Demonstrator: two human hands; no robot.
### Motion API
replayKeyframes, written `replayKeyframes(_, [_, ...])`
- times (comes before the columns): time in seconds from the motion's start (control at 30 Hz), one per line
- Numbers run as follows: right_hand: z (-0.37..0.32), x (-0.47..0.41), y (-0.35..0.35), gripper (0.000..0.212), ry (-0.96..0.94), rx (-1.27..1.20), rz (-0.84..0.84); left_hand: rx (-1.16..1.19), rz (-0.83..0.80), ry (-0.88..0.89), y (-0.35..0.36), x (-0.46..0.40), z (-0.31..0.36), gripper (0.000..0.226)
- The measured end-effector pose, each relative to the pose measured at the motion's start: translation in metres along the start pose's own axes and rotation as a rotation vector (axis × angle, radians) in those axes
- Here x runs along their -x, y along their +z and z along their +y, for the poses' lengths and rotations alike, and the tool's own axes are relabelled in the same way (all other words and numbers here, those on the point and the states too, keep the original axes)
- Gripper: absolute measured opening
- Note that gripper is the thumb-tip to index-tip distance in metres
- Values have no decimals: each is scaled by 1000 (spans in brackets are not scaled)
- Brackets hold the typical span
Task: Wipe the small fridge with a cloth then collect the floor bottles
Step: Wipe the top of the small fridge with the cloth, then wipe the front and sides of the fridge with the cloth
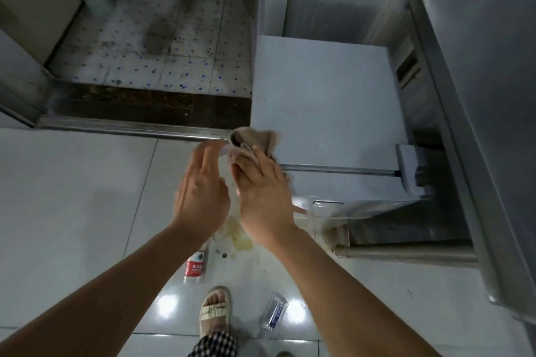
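Presently noted: right hand (262, 191) pressed flat on brown cloth (255, 140) at near-left corner of small fridge (322, 113) top; fingers mostly straight, firm grasp could not be confirmed. Left hand (200, 191) open, released, just left of cloth, holding nothing. Fridge top stretched far and right from both hands; right hand nearer. Counted on floor: two bottles, red-label bottle (195, 265) lying near-to-far below left forearm, blue-label bottle (274, 314) tilted, near right forearm.
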State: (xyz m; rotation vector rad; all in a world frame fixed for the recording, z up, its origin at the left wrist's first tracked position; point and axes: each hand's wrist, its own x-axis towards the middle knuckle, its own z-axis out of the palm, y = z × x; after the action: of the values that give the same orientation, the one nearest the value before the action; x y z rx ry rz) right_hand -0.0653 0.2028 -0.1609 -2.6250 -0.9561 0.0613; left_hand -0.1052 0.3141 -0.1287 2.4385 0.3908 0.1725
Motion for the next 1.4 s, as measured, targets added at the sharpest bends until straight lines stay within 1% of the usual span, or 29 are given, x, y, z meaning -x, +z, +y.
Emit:
replayKeyframes(0.07, [2, 9, 1, 53, -40, 35, 41, -24, 49, -8, 4, 11, 6, 67])
replayKeyframes(0.17, [31, 27, -9, 51, -81, 113, 102, -69, 105, 18, 12, 23, 17, 64])
replayKeyframes(0.3, [101, 75, -29, 62, 52, 277, 171, -140, 132, 82, 33, 33, 31, 63])
replayKeyframes(0.37, [140, 98, -40, 71, 149, 339, 165, -228, 115, 149, 46, 35, 36, 62])
replayKeyframes(0.43, [164, 113, -49, 76, 218, 356, 131, -299, 83, 203, 58, 35, 37, 58])
replayKeyframes(0.5, [170, 116, -49, 76, 269, 355, 125, -325, 73, 206, 67, 36, 34, 56])
replayKeyframes(0.53, [164, 115, -46, 73, 312, 343, 150, -332, 78, 204, 69, 36, 31, 57])
replayKeyframes(0.6, [141, 106, -36, 69, 403, 304, 226, -349, 83, 248, 71, 34, 21, 62])
replayKeyframes(0.63, [125, 99, -28, 68, 412, 279, 259, -357, 83, 288, 71, 33, 15, 64])
replayKeyframes(0.7, [89, 85, -11, 65, 331, 215, 304, -363, 91, 360, 71, 31, 4, 67])
replayKeyframes(0.77, [62, 71, 3, 58, 238, 172, 362, -348, 111, 396, 73, 30, -2, 70])
replayKeyframes(0.83, [57, 65, 6, 53, 198, 175, 405, -323, 139, 408, 76, 30, -5, 72])
replayKeyframes(0.97, [99, 80, 1, 59, 64, 293, 399, -276, 237, 441, 88, 29, -13, 71])
replayKeyframes(1.03, [128, 92, 1, 60, 72, 318, 498, -269, 303, 446, 96, 28, -16, 65])
replayKeyframes(1.17, [177, 109, 8, 40, 118, 410, 733, -207, 461, 447, 115, 24, -16, 52])
replayKeyframes(1.27, [196, 110, 15, 41, 81, 474, 824, -153, 587, 481, 128, 23, -20, 46])
replayKeyframes(1.4, [208, 105, 23, 44, 27, 466, 950, -171, 702, 517, 139, 14, -26, 37])
